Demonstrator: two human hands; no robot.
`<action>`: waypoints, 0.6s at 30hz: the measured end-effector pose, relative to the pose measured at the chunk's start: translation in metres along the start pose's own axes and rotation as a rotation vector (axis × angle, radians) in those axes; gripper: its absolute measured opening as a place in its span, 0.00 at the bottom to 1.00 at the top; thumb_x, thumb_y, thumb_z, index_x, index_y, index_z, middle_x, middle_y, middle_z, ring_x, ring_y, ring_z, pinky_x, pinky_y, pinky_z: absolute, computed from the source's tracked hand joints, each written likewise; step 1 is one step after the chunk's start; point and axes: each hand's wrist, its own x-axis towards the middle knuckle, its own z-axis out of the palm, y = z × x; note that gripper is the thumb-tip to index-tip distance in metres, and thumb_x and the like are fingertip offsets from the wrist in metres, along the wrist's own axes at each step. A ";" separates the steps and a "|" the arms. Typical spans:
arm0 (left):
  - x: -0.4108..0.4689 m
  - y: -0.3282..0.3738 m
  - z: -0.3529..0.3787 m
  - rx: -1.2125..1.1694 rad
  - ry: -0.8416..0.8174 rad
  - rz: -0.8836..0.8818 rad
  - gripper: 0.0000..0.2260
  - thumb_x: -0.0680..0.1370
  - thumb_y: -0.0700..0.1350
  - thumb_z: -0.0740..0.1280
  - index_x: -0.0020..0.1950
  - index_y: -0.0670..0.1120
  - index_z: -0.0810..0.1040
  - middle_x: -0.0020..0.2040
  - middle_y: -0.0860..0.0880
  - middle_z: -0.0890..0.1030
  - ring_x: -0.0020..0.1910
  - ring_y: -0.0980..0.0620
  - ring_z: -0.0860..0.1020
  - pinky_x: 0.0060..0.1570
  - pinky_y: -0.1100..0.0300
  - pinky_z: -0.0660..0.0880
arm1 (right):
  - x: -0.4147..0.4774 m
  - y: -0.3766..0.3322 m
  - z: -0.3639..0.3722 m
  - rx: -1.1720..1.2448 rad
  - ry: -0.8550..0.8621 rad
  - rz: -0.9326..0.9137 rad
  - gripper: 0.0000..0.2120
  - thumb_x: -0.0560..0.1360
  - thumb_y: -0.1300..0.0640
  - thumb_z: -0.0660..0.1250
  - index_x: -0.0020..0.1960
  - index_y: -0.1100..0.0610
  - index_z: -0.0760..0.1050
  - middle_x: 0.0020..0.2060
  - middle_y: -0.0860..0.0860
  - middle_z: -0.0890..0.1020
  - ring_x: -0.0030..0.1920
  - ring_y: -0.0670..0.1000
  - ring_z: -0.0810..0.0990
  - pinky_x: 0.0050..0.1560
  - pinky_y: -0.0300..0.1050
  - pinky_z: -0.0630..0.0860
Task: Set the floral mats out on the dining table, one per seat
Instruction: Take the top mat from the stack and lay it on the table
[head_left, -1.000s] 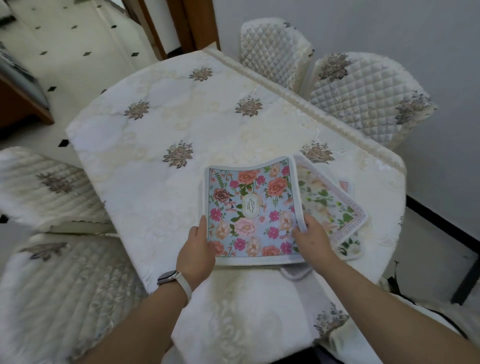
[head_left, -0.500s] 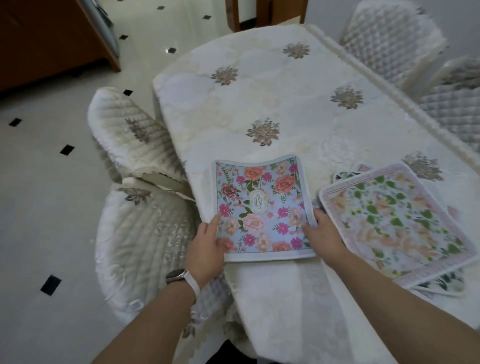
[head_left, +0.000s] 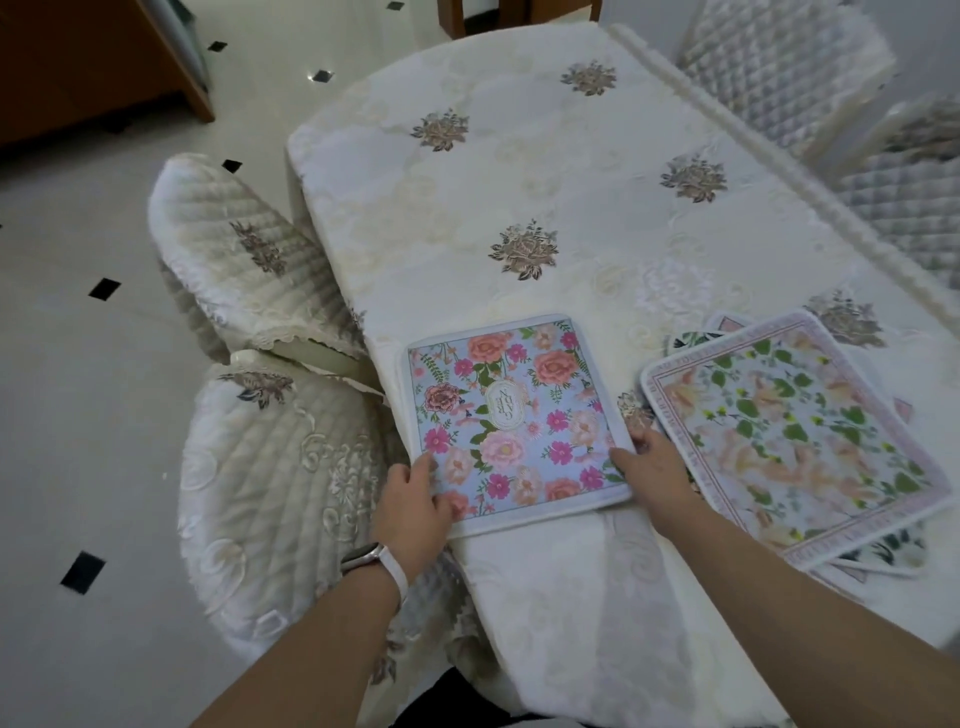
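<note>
A blue mat with pink and orange flowers (head_left: 511, 415) lies flat at the near left edge of the dining table (head_left: 519, 171). My left hand (head_left: 415, 501) grips its near left corner, thumb on top. My right hand (head_left: 652, 460) holds its near right corner. To the right lies a stack of mats, topped by a pale mat with green leaves and a pink border (head_left: 789, 431). Edges of other mats (head_left: 893, 553) stick out from under it.
The table wears a cream embroidered cloth. Two quilted chairs (head_left: 270, 467) stand on the left, the nearer one right beside the blue mat. More quilted chairs (head_left: 779, 57) stand along the far right side. A wooden cabinet (head_left: 93, 62) is at the upper left on the tiled floor.
The blue mat has been pulled left off the stack and laid down at the table's left edge beside the near chair. Both hands stayed on its near corners. My view swung left.
</note>
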 end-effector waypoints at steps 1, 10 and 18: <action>0.005 0.000 -0.004 0.020 0.017 0.030 0.23 0.75 0.53 0.64 0.70 0.52 0.66 0.60 0.47 0.68 0.55 0.46 0.73 0.50 0.53 0.75 | -0.005 0.002 0.001 0.043 0.010 0.009 0.07 0.75 0.65 0.67 0.50 0.56 0.75 0.44 0.55 0.82 0.42 0.54 0.82 0.38 0.43 0.79; 0.125 0.037 -0.043 0.365 -0.016 0.409 0.28 0.73 0.60 0.62 0.70 0.49 0.69 0.71 0.43 0.68 0.69 0.42 0.66 0.65 0.47 0.68 | -0.049 0.032 0.028 0.379 0.175 0.220 0.04 0.77 0.64 0.65 0.49 0.57 0.74 0.47 0.58 0.81 0.46 0.60 0.83 0.46 0.50 0.83; 0.217 0.092 -0.057 0.337 -0.129 0.550 0.22 0.76 0.54 0.66 0.68 0.48 0.71 0.67 0.42 0.73 0.64 0.38 0.71 0.61 0.43 0.72 | -0.083 0.027 0.075 0.521 0.111 0.258 0.08 0.76 0.62 0.68 0.53 0.53 0.73 0.47 0.52 0.83 0.44 0.50 0.84 0.46 0.47 0.81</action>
